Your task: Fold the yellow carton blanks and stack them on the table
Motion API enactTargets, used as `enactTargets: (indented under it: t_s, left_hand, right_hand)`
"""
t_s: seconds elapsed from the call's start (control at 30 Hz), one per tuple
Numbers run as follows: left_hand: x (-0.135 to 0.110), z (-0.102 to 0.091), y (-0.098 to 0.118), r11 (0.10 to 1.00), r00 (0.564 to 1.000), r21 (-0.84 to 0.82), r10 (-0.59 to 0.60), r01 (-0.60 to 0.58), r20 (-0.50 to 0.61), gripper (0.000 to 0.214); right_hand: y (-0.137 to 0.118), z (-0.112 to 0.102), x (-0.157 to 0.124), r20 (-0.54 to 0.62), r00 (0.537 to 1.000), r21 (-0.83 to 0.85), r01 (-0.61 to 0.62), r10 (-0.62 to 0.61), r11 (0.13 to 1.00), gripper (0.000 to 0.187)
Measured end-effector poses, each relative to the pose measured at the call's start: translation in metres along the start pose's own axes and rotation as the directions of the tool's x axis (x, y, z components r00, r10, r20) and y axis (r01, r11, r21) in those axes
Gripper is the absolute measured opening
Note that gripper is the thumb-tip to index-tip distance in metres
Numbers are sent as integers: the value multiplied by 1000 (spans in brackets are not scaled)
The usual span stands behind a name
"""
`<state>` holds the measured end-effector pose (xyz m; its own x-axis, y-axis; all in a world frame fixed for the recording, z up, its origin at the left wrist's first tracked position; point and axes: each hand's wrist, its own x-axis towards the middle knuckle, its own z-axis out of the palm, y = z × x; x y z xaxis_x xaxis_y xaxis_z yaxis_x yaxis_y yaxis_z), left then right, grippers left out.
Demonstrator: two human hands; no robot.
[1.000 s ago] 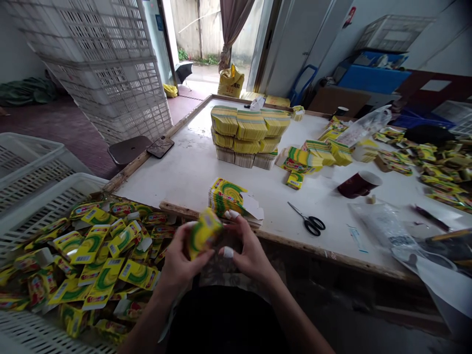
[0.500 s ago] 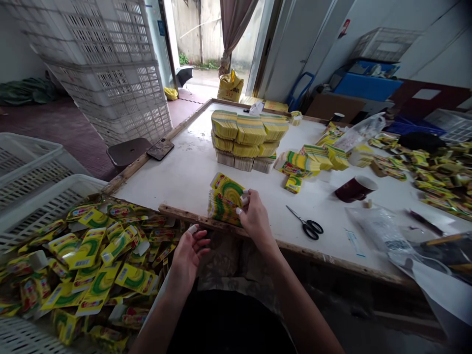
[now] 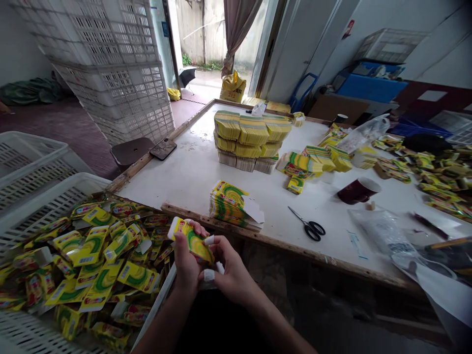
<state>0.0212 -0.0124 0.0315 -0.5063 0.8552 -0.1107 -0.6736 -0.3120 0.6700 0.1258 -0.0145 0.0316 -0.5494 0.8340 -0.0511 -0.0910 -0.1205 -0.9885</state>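
Note:
A small yellow and green printed carton (image 3: 192,242) is held between my hands, in front of the table's near edge. My left hand (image 3: 187,263) wraps round it from the left, thumb along its side. At its lower right end, my right hand (image 3: 228,265) has fingers and thumb pinched on it, with white wraps on the fingertips. On the table edge just beyond stands a stack of flat cartons (image 3: 228,204), some leaning to the right with white flaps showing. Below left, a white plastic crate (image 3: 79,189) holds many similar folded cartons (image 3: 96,246).
Bundled flat cartons (image 3: 250,132) are piled at the table's middle. Black-handled scissors (image 3: 311,228), a dark mug (image 3: 357,191) and plastic bags lie to the right. A phone (image 3: 163,149) rests at the left edge. Tall stacked crates (image 3: 114,78) stand at left.
My right hand has moved from the stack down to the left, bringing a carton to my left hand. My left hand, open before, has closed round it.

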Motion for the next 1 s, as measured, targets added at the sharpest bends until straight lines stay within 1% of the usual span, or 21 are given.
enactTargets:
  t_s: [0.03, 0.1, 0.13, 0.2, 0.27, 0.33, 0.4, 0.47, 0.53, 0.6, 0.7, 0.73, 0.77, 0.8, 0.83, 0.87, 0.93, 0.97, 1.0]
  left_hand:
    - [-2, -1, -2, 998, 1000, 61, -9, 8, 20, 52]
    - [-5, -5, -7, 986, 995, 156, -69, 58, 66, 58]
    - [-7, -6, -10, 979, 992, 180, -107, 93, 71, 57]
    - [-8, -10, -14, 970, 985, 187, -169, 158, 43, 44]
    - [-7, -15, -18, 969, 986, 181, -169, 168, -9, 32]
    - [-6, -21, -20, 973, 991, 184, -133, 137, -33, 29]
    - [-6, -26, -22, 973, 993, 204, -107, 113, -42, 24]
    - [-6, -29, -22, 968, 992, 222, -109, 119, -58, 17]
    - [-7, -28, -20, 961, 990, 239, -127, 139, -66, 16]
    - [-6, -24, -16, 962, 991, 241, -113, 128, -74, 20]
    - [-2, -20, -6, 972, 995, 230, -35, 57, -98, 25]
    - [1, -21, -1, 970, 996, 239, -32, 52, -88, 24]
    - [4, -22, 5, 963, 997, 262, -54, 67, -57, 22]
    - [7, -25, 12, 950, 995, 297, -97, 94, -7, 22]
    - [10, -28, 19, 934, 988, 336, -147, 121, 53, 27]
    - [13, -31, 26, 914, 973, 380, -198, 141, 118, 37]
    - [16, -35, 39, 862, 932, 487, -285, 145, 227, 62]
    - [17, -36, 44, 820, 908, 556, -327, 133, 264, 73]
    - [16, -35, 46, 763, 878, 637, -377, 114, 295, 81]
  right_hand:
    - [0, -2, 2, -27, 1000, 53, -12, 14, 999, 48]
    - [-1, -10, 7, -83, 996, 178, -15, 31, 984, 42]
    - [-2, -14, 9, -102, 994, 233, -14, 39, 972, 41]
    - [-5, -21, 11, -124, 991, 301, -19, 59, 954, 41]
    - [-7, -26, 11, -142, 988, 307, -12, 58, 952, 39]
    - [-7, -28, 10, -185, 982, 247, 20, 27, 969, 30]
    - [-5, -27, 9, -251, 968, 136, 51, -15, 989, 19]
    - [-2, -25, 9, -314, 948, 21, 61, -51, 998, 16]
    - [0, -25, 8, -339, 937, -59, 67, -83, 996, 15]
    - [1, -27, 7, -313, 943, -135, 70, -110, 988, 13]
    - [0, -34, 4, -176, 975, -293, 81, -137, 953, 13]
    - [-1, -37, 3, -125, 981, -346, 97, -148, 933, 14]
    - [-1, -41, 1, -86, 983, -399, 117, -164, 909, 15]
    - [-2, -45, -1, -62, 980, -458, 141, -190, 878, 18]
    - [-3, -49, -3, -50, 972, -531, 168, -229, 830, 22]
    - [-4, -52, -5, -38, 961, -618, 194, -275, 762, 26]
    - [-6, -57, -9, 21, 937, -780, 235, -350, 580, 32]
    - [-8, -57, -11, 75, 927, -832, 261, -367, 489, 31]
    - [-9, -56, -13, 138, 916, -859, 300, -376, 416, 29]
